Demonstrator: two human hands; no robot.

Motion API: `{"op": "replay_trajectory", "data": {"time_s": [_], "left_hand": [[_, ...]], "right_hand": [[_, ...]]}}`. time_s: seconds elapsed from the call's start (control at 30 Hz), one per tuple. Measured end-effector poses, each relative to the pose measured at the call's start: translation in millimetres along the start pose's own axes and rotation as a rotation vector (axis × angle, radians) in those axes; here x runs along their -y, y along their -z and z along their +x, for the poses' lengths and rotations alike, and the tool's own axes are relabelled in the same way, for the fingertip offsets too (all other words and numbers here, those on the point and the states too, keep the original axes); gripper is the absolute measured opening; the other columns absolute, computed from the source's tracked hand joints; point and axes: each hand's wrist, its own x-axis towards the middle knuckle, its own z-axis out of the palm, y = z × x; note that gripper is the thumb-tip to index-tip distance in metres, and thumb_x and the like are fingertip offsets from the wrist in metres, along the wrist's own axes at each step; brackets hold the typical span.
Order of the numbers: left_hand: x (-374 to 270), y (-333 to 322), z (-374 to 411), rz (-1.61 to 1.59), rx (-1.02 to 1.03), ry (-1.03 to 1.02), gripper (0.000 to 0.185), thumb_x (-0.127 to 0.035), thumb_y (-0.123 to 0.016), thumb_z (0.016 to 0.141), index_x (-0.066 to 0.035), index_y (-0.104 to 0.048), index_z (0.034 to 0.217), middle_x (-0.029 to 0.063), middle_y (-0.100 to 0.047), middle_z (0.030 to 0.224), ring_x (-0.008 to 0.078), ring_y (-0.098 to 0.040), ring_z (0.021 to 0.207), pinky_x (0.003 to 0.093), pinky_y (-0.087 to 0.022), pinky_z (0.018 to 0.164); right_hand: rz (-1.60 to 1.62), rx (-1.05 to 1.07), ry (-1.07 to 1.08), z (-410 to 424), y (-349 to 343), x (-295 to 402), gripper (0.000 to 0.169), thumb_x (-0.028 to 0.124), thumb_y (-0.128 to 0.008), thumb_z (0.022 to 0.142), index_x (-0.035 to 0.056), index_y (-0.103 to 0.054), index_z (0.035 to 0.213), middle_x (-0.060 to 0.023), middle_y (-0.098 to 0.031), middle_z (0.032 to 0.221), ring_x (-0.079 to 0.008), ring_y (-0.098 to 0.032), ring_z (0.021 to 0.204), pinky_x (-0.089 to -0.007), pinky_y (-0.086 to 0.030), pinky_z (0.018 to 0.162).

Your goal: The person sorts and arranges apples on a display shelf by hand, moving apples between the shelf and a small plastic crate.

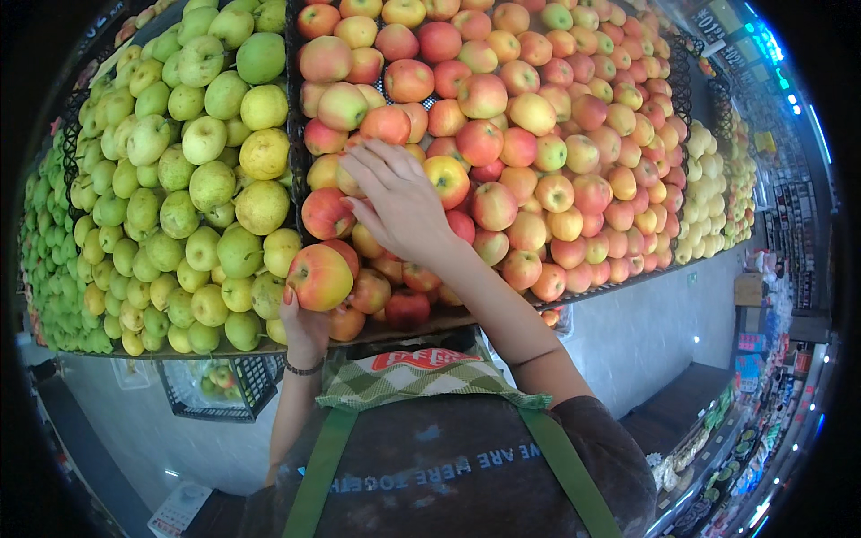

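Note:
My left hand [306, 329] holds a large red-and-yellow apple [320, 277] at the front edge of the apple bin, with the thumb against its near side. Over the heap of red-and-yellow apples [482, 95] reaches my right hand [400, 198], palm down. A pale yellow-pink apple [347, 180] shows between its thumb and fingers, partly covered by them. Whether that hand grips the apple is hidden. Just below the right thumb lies a red apple [327, 213].
A black divider [294, 134] separates these apples from yellow-green pears [212, 185] on the left. Paler round fruit [699, 195] fills a bin farther right. Below the display's front edge, a black basket [255, 387] holds bagged fruit. My green-strapped apron [430, 376] hangs close to the bin.

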Motion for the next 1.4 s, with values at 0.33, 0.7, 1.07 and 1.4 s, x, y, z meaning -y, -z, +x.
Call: {"op": "replay_trajectory", "data": {"time_s": [0.33,0.7,1.07,1.4], "left_hand": [[3,2,-2,0.0,-0.02,0.007,0.077,-0.066,-0.048,0.097,-0.007,-0.043,0.147,0.0154,-0.065,0.121,0.0276,-0.066,0.088,0.0357,-0.054,0.069],[8,17,6,-0.127,0.123,0.007,0.07,-0.054,-0.057,0.098,-0.003,-0.044,0.143,0.0165,-0.062,0.127,0.0314,-0.067,0.103,0.0428,-0.057,0.075],[14,13,10,-0.116,-0.08,0.065,0.087,-0.075,-0.044,0.093,-0.002,-0.047,0.14,0.0184,-0.064,0.111,0.0295,-0.061,0.076,0.0363,-0.049,0.065],[5,4,11,-0.023,-0.066,0.057,0.08,-0.071,-0.043,0.097,-0.002,-0.048,0.139,0.0167,-0.064,0.11,0.0296,-0.061,0.08,0.0367,-0.048,0.069]], "right_hand": [[0.005,-0.046,-0.073,-32,6,-17,0.02,0.015,-0.072,0.086,0.0064,-0.063,0.102,-0.0111,-0.06,0.102,-0.0331,-0.057,0.093,-0.0467,-0.045,0.085],[0.014,0.015,-0.165,8,3,-42,0.029,0.021,-0.07,0.093,0.0034,-0.066,0.116,-0.0155,-0.067,0.12,-0.0359,-0.061,0.111,-0.046,-0.045,0.1],[-0.054,-0.203,-0.111,23,5,-60,0.036,0.019,-0.067,0.095,0.0018,-0.061,0.126,-0.0207,-0.062,0.13,-0.0377,-0.056,0.126,-0.0504,-0.041,0.109],[0.023,-0.206,-0.278,21,64,-119,0.032,0.021,-0.062,0.099,0.0002,-0.064,0.124,-0.0198,-0.068,0.117,-0.0375,-0.064,0.11,-0.0468,-0.05,0.097]]}}
